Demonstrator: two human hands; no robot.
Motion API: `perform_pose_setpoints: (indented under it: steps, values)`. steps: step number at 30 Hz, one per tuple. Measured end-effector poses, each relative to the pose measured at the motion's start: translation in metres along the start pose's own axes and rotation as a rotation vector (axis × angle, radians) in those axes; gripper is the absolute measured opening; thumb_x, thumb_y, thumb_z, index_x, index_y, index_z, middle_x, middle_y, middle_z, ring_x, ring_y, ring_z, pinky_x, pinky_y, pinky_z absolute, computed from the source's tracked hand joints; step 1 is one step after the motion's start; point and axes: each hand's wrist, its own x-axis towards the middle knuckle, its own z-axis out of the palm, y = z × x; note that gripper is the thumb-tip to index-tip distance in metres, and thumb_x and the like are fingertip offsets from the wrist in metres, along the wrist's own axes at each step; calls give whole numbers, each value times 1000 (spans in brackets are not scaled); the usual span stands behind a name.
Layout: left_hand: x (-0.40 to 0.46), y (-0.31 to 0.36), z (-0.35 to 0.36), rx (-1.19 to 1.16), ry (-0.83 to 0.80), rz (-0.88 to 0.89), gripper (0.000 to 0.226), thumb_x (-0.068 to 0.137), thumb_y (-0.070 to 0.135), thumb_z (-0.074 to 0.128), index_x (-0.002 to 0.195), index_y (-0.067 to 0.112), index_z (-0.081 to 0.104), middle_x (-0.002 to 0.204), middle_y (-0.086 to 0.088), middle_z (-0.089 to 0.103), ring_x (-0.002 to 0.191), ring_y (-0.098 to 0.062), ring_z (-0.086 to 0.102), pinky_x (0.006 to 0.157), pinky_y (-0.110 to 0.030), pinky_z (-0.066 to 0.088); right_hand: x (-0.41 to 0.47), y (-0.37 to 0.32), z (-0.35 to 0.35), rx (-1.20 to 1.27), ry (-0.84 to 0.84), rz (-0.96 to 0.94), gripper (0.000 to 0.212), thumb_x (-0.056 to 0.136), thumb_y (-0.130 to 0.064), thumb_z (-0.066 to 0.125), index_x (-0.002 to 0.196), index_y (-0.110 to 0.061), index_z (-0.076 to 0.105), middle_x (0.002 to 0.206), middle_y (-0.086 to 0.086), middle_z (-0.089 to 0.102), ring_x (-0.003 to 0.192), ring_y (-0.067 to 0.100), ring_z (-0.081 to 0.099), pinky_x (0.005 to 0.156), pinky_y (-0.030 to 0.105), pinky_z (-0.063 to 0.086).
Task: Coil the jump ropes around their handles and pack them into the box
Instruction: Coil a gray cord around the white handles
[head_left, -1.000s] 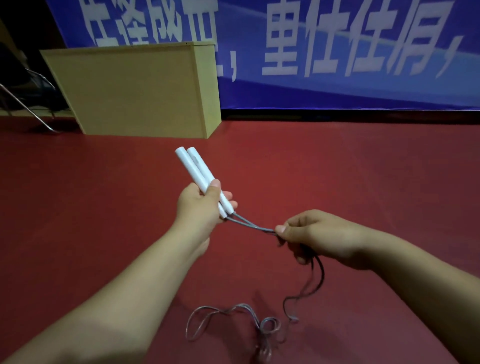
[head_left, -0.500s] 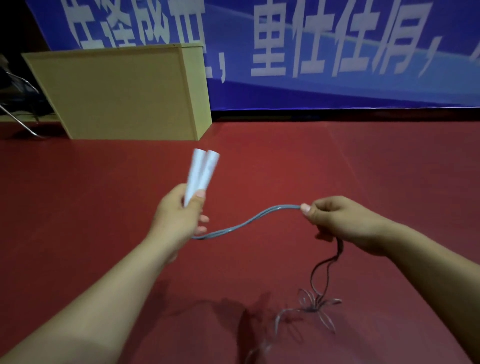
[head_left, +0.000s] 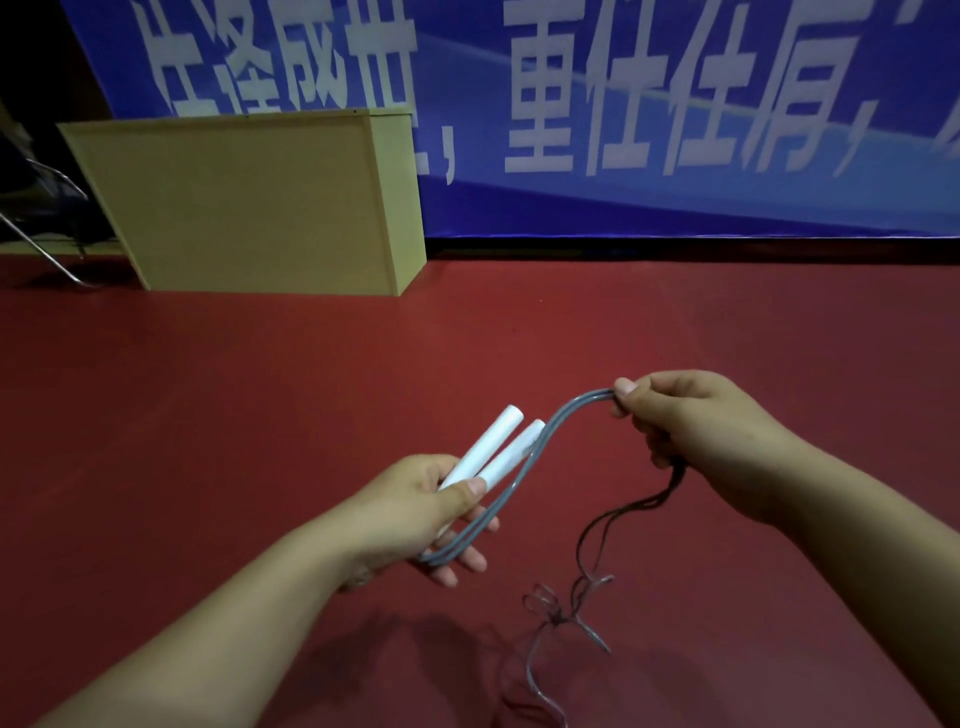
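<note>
Head camera gives me both bare arms reaching out over a red floor (head_left: 675, 332). My left hand (head_left: 415, 512) is wrapped around the lower ends of two white handles (head_left: 491, 454), thumb pressed on top of them, with the handles side by side and slanting up and away to the right. From under that hand a doubled grey rope (head_left: 524, 470) bends around below the fingers, runs up alongside the handles and arches over to my right hand (head_left: 691, 426). That hand pinches the two strands between thumb and forefinger, the other fingers curled in. Below the right hand the rope drops loose and ends in a tangle of loops lying on the floor near the bottom of the view. Farther back on the left I see a tan wooden box (head_left: 249, 202) standing on the floor, well apart from the hands, against a blue banner (head_left: 675, 104) with large white characters.
</note>
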Motion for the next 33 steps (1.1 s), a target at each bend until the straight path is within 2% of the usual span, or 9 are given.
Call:
perform_pose_setpoints:
  steps: [4, 9, 13, 16, 19, 21, 26, 30, 33]
  values:
    - [-3, 1, -1, -12, -126, 0, 21, 101, 25, 48, 110, 7, 57, 83, -7, 72, 60, -22, 67, 44, -26, 51, 1, 7, 2, -72, 51, -5, 35, 95, -35, 59, 83, -4, 70, 65, 5, 40, 58, 19, 38, 58, 36, 35]
    - [-7, 8, 0, -177, -219, -43, 36, 89, 29, 57, 110, -1, 59, 69, -10, 64, 64, -24, 68, 47, -29, 55, 7, 11, 10, -45, 69, 3, 35, 95, -36, 60, 76, -8, 70, 57, 0, 41, 56, 18, 37, 57, 35, 34]
    - [-10, 10, 0, -169, -216, -29, 28, 91, 24, 56, 103, -1, 59, 77, -13, 68, 59, -23, 67, 46, -29, 55, 8, 10, 11, -45, 75, -9, 35, 95, -34, 60, 76, -7, 71, 55, -1, 42, 54, 17, 37, 55, 33, 34]
    - [-12, 9, 0, -152, -209, -45, 27, 100, 13, 48, 115, -7, 57, 91, -15, 72, 57, -22, 66, 45, -29, 55, 8, 12, 11, -54, 77, -17, 35, 95, -35, 61, 77, -7, 71, 54, -2, 42, 54, 18, 37, 54, 33, 33]
    - [-14, 10, 1, -134, -213, -92, 23, 101, 9, 44, 115, -1, 58, 101, -17, 72, 50, -19, 61, 39, -24, 50, 6, 14, 11, -71, 79, -31, 35, 95, -37, 60, 78, -7, 71, 55, -2, 42, 56, 19, 37, 56, 34, 33]
    - [-14, 11, 4, -82, -200, -129, 23, 99, 9, 41, 113, 3, 58, 98, -16, 73, 44, -16, 55, 35, -20, 44, 6, 14, 11, -74, 82, -40, 36, 94, -37, 60, 77, -8, 71, 55, -1, 43, 57, 19, 37, 57, 35, 33]
    - [-14, 11, 7, -72, -260, -99, 24, 103, 24, 45, 113, 8, 59, 88, -12, 69, 41, -11, 49, 34, -18, 37, 5, 16, 9, -90, 106, -37, 36, 94, -37, 60, 77, -8, 71, 54, -1, 43, 57, 19, 38, 57, 36, 34]
    - [-17, 14, 7, -117, -307, -53, 47, 98, 37, 46, 124, 0, 55, 83, -9, 63, 40, -7, 48, 35, -16, 37, 6, 17, 7, -84, 120, -48, 36, 94, -39, 61, 75, -9, 71, 54, -2, 43, 57, 20, 38, 56, 35, 34]
    - [-17, 15, 5, -24, -310, -34, 65, 96, 47, 50, 128, -9, 49, 92, -16, 54, 44, -3, 53, 40, -15, 41, 6, 18, 5, -90, 136, -80, 37, 93, -41, 61, 75, -11, 71, 54, -3, 44, 56, 19, 38, 57, 36, 35]
